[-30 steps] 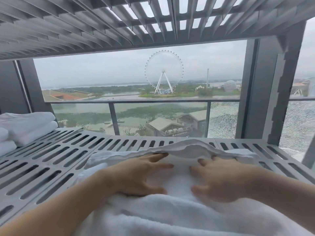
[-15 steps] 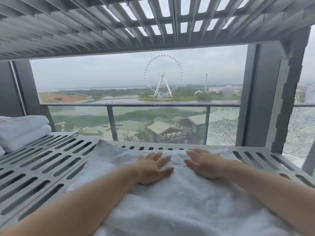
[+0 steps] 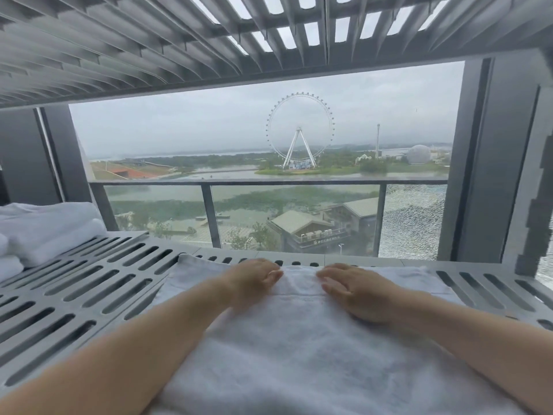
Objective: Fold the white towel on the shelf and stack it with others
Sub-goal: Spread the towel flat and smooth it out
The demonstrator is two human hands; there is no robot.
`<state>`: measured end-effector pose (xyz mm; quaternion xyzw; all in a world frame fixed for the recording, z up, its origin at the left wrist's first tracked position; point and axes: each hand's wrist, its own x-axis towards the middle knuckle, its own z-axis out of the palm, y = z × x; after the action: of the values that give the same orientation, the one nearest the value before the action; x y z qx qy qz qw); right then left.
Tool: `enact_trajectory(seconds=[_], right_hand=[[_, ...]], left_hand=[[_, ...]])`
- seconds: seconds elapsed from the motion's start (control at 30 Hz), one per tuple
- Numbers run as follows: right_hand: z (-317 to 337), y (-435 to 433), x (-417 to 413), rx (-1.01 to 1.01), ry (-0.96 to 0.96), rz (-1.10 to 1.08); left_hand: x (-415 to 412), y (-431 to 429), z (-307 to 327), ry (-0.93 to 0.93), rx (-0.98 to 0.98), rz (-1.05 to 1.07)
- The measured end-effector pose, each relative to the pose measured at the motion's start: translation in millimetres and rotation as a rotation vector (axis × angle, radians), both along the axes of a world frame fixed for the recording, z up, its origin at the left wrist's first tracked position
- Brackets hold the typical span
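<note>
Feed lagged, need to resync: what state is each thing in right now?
Towel: spread flat on the shelf.
Left hand: palm down on towel, near far edge.
Right hand: palm down on towel, fingers straight.
Folded towels: stacked at far left.
Shelf: slatted, bearing the towels.

Shows as two bare forearms, one from 7 o'clock and one from 4 o'clock, uncovered right to the frame edge. Ends in a bare left hand and right hand with short, rounded, pale nails. Blurs slightly at the left.
</note>
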<state>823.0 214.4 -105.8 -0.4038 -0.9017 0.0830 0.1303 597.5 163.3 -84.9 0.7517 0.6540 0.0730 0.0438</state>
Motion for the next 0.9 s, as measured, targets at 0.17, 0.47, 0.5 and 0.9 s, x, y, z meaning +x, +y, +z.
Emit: enact_trajectory(seconds=[0.17, 0.47, 0.5, 0.9], right_hand=[[19, 27, -3, 0.096, 0.072, -0.09], [-5, 43, 1, 0.101, 0.122, -0.074], [-3, 42, 1, 0.104, 0.135, -0.063], [32, 56, 3, 0.455, -0.001, -0.017]], left_hand=[[-1, 39, 28, 0.176, 0.034, 0.034], [-6, 43, -12, -0.022, 0.243, -0.116], [-7, 42, -11, -0.02, 0.25, -0.126], [8, 46, -13, 0.053, 0.421, 0.014]])
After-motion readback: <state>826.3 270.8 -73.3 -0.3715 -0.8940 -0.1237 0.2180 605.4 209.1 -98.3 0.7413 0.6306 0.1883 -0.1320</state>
